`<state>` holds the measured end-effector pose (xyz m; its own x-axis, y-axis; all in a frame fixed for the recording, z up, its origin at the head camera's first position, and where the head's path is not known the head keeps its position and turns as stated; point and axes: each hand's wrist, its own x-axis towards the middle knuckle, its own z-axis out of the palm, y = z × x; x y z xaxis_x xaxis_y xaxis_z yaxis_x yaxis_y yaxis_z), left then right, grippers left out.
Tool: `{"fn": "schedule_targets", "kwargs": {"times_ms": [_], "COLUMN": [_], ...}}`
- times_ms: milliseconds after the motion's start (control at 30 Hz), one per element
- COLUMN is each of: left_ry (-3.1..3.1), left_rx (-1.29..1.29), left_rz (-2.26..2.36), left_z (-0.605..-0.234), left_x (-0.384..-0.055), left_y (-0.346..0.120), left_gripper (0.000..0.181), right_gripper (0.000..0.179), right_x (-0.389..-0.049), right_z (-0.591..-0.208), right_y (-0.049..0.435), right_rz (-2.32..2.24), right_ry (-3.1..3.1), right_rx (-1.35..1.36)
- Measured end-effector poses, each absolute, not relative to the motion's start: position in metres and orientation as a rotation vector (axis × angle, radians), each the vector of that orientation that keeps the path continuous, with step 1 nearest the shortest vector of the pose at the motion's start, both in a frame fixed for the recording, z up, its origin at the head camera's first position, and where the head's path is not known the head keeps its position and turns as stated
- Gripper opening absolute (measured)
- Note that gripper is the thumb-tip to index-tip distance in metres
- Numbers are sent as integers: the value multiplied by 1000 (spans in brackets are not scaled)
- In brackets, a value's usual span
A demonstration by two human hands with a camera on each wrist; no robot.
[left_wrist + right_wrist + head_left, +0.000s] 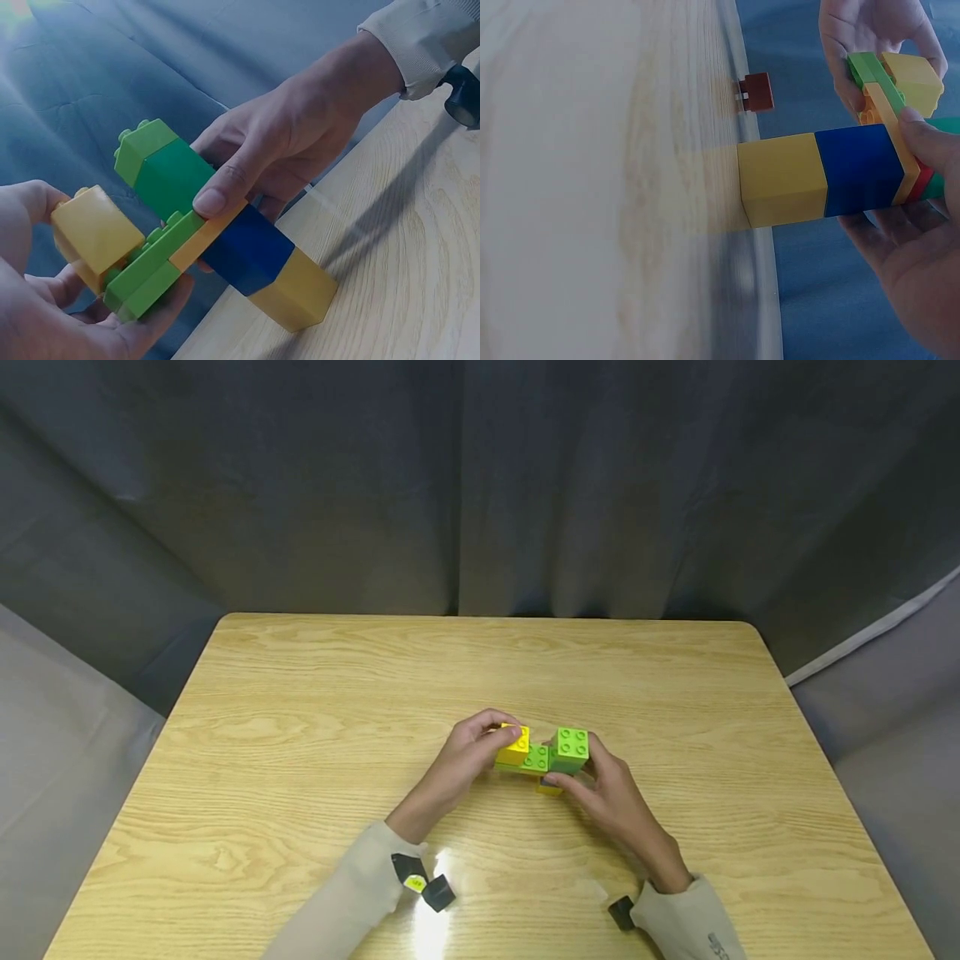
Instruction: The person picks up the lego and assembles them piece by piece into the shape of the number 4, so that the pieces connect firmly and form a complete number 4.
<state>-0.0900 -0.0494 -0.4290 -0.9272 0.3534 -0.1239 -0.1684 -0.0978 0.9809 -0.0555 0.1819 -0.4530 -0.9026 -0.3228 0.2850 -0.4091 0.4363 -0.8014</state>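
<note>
A stack of toy building bricks stands upright on the wooden table. From the bottom it shows a yellow brick (296,296), a blue brick (251,251), an orange plate (891,135), a sliver of red (922,182), a dark green brick (171,176) and a light green brick (573,743). Light green plates (154,279) jut out sideways, carrying another yellow brick (513,750). My left hand (463,758) pinches that upper yellow brick, with fingers under the plates. My right hand (617,789) grips the stack, thumb by the orange plate.
A small reddish-brown brick (759,91) lies on the table beyond the stack. Dark curtains (480,485) hang behind the table's far edge (480,617). Black wrist devices (438,892) sit at both light sleeves.
</note>
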Motion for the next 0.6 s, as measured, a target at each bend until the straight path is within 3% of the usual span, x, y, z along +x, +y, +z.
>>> {"fn": "schedule_targets", "kwargs": {"times_ms": [600], "left_ry": [1820], "left_rx": [252], "left_rz": [2164], "left_z": [-431], "left_x": [-92], "left_y": [-51], "left_gripper": [32], "right_gripper": [53], "right_x": [-56], "right_z": [-453], "right_y": [182], "right_rz": [1470], "right_ry": [-2605], "right_rx": [651]}}
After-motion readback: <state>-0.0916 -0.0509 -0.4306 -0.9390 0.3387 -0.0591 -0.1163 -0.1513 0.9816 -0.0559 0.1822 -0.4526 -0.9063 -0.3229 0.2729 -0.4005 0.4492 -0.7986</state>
